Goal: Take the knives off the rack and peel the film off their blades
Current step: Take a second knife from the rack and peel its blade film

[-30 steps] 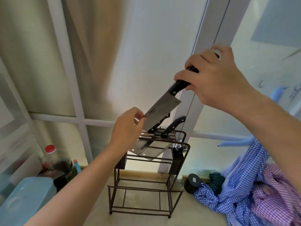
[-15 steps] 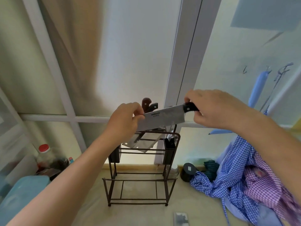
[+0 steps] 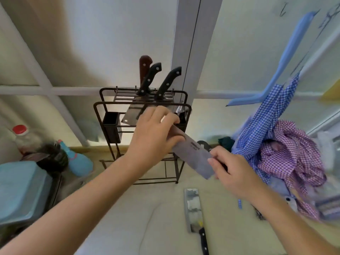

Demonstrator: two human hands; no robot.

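Note:
I hold a wide-bladed knife in front of a dark wire knife rack. My right hand grips its black handle, which the hand mostly hides. My left hand pinches the far end of the blade; whether film is between the fingers I cannot tell. Three knives stay in the rack: a brown handle and two black handles. A cleaver blade shows through the rack's bars. Another cleaver lies flat on the surface below my hands.
A blue lidded bin, a red-capped bottle and a blue spray bottle stand at the left. Checked blue and purple shirts hang at the right over a blue hanger. A window frame runs behind the rack.
The held knife has come down from above the rack to in front of it, handle end now lowest at the right. The view tilted down, showing the cleaver on the surface.

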